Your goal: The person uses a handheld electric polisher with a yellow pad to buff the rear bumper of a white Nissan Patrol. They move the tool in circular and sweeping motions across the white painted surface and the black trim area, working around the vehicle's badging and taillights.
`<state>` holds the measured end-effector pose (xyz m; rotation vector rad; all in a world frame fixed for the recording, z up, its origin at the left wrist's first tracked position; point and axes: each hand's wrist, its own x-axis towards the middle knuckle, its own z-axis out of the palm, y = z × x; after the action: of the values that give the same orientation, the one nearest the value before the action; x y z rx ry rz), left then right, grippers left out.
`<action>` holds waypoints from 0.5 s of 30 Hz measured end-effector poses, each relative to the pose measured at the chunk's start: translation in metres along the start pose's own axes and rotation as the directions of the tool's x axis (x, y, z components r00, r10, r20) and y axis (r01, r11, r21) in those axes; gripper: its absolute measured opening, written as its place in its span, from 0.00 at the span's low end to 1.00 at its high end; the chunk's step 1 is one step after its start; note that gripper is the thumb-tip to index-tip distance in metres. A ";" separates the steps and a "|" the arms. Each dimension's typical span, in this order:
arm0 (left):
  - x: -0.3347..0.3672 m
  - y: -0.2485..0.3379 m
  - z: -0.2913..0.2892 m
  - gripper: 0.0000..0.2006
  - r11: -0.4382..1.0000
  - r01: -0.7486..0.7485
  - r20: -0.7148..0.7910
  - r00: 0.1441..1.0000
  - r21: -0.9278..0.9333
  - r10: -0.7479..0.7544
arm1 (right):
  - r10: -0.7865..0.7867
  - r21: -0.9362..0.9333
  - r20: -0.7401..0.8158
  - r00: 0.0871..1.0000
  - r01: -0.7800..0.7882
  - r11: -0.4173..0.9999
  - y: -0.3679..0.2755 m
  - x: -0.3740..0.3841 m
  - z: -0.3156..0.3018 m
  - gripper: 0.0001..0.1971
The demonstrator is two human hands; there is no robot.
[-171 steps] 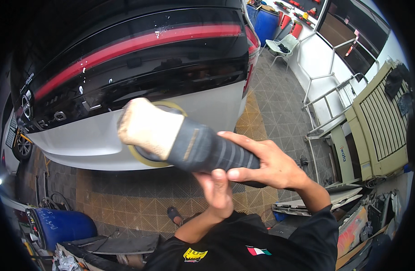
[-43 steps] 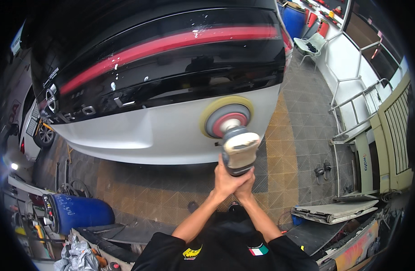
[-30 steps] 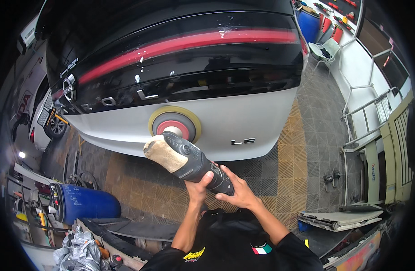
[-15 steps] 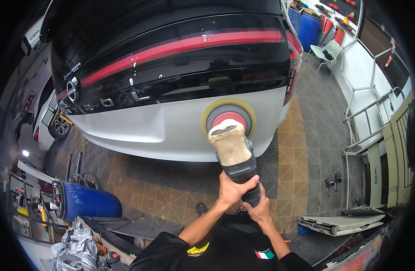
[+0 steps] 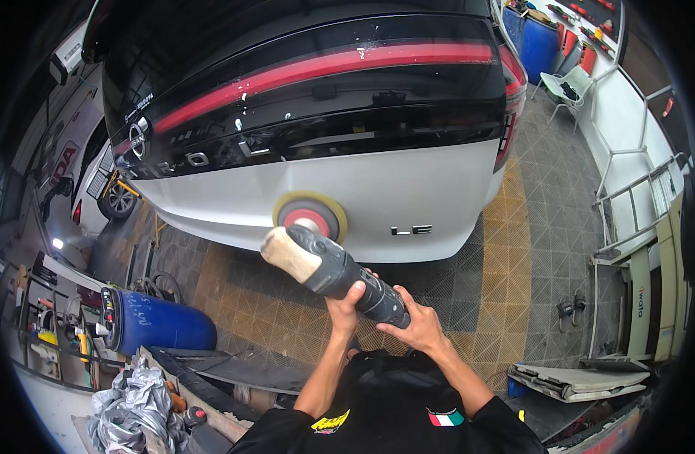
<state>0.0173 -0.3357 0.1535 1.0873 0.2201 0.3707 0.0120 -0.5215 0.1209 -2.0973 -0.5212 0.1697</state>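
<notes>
A car polisher (image 5: 328,266) with a black body and a worn beige-covered head lies slantwise in front of me. Its round pad (image 5: 337,206), yellow at the rim with a red backing plate, is against the white lower part of a car tailgate (image 5: 423,189). My left hand (image 5: 346,306) is wrapped round the middle of the polisher's body. My right hand (image 5: 418,321) grips the rear end of its handle. Above the white panel runs a glossy black section with a red light strip (image 5: 317,69) and some white splashes.
A blue barrel (image 5: 166,321) lies at the left, near crumpled silver sheeting (image 5: 136,408). At the right stand a pale chair (image 5: 565,87) and metal framing (image 5: 639,200). Sandals (image 5: 571,309) lie on the grey and yellow tiled floor (image 5: 506,284). Another white car (image 5: 90,189) stands at far left.
The polisher's pad has moved left along the white panel, uncovering chrome lettering at the right. The tool has swung from nearly upright to slanting up leftward, with both hands still on it.
</notes>
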 end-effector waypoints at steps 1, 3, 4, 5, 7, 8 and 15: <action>-0.003 -0.012 -0.005 0.26 1.000 0.021 -0.003 1.000 0.005 -0.021 | -0.010 0.007 0.003 1.000 0.010 1.000 0.013 -0.002 0.002 0.52; -0.009 -0.031 -0.014 0.26 0.997 0.071 -0.009 0.997 0.020 -0.070 | -0.024 0.026 0.007 1.000 0.023 0.999 0.032 -0.005 0.009 0.52; -0.010 -0.036 -0.020 0.26 0.996 0.084 0.010 0.996 0.023 -0.084 | 0.037 0.030 0.079 0.996 -0.039 0.999 0.035 -0.005 0.009 0.52; -0.008 -0.039 -0.026 0.26 0.993 0.080 0.032 0.996 0.085 -0.083 | -0.022 0.047 0.032 0.999 0.020 0.999 0.036 0.000 0.012 0.52; -0.002 -0.037 -0.032 0.26 0.975 0.077 0.074 0.993 0.207 -0.094 | -0.125 0.072 -0.063 0.990 0.130 0.989 0.025 0.015 0.021 0.53; -0.002 -0.031 -0.031 0.26 0.953 0.068 0.071 0.993 0.295 -0.093 | -0.191 0.127 -0.115 0.975 0.205 0.970 0.013 0.025 0.027 0.52; 0.024 -0.006 -0.015 0.25 0.735 -0.113 0.258 0.962 0.669 -0.086 | 0.130 0.475 -0.375 0.918 0.070 0.877 0.014 0.059 0.100 0.47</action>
<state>0.0348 -0.3163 0.1410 1.8612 0.0962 0.1374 0.0380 -0.4253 0.0584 -1.5872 -0.1699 -0.1057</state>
